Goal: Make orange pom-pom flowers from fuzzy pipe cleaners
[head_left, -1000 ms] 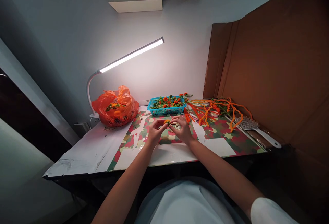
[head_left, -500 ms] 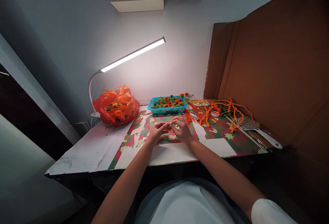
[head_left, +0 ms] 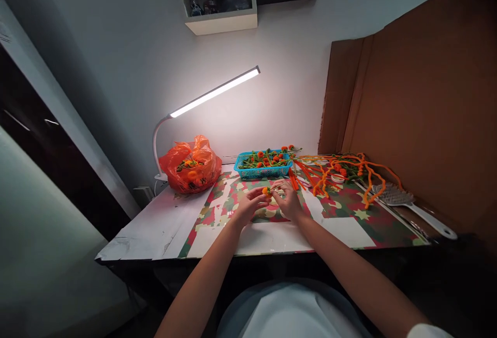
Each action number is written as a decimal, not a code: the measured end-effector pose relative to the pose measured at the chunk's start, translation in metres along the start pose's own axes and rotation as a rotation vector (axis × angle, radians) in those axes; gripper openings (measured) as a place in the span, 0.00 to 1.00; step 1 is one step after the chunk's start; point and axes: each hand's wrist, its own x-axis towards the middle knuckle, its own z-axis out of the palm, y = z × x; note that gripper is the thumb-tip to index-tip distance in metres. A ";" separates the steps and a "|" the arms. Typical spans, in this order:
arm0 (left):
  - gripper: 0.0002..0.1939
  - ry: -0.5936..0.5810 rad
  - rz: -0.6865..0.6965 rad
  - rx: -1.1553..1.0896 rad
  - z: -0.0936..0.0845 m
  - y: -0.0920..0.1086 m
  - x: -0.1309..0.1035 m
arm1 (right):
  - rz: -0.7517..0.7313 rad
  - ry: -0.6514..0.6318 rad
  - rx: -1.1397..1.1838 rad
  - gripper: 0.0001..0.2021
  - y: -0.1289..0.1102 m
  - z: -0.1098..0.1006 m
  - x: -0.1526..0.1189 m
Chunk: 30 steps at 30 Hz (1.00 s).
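A small orange-yellow pompom flower (head_left: 266, 191) with a thin stem is held up between my hands, over the middle of the table. My left hand (head_left: 249, 205) curls round the bloom from the left, thumb and fingertips at its side. On the other side, my right hand (head_left: 288, 201) pinches the stem just behind the bloom. A pale ring-shaped item lies partly hidden by my right fingers. Behind my hands is a blue basket (head_left: 261, 173) holding several orange pompom flowers with green stems (head_left: 267, 159).
An orange plastic bag (head_left: 182, 180) of flowers stands at the left under a white lamp (head_left: 217, 91). Orange pipe-cleaner-like strands (head_left: 322, 185) and a white brush (head_left: 430, 219) lie at the right, beside a cardboard panel (head_left: 419, 105). A shelf (head_left: 223, 25) hangs above.
The flower has turned so its orange bloom shows between my hands. My left fingers have loosened from a tight pinch. The whole view has shifted, with things sitting lower and further right.
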 end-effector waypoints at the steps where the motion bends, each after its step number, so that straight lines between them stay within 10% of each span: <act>1: 0.22 -0.002 0.003 -0.005 -0.001 -0.001 0.000 | 0.013 0.005 0.016 0.04 0.001 0.000 0.000; 14: 0.21 0.027 0.112 0.041 -0.004 -0.005 0.003 | 0.175 -0.041 0.225 0.12 0.011 0.007 -0.004; 17: 0.18 0.298 0.344 0.099 -0.032 0.017 0.011 | 0.322 -0.056 0.250 0.24 0.013 0.009 -0.006; 20: 0.15 0.833 0.649 0.374 -0.080 0.067 0.012 | 0.390 0.015 0.230 0.26 0.017 0.011 -0.006; 23: 0.13 1.188 0.608 0.878 -0.131 0.119 0.010 | 0.367 0.081 0.202 0.21 0.020 0.012 -0.004; 30: 0.11 0.865 0.240 1.466 -0.178 0.163 0.043 | 0.301 0.047 0.166 0.13 0.013 0.014 -0.003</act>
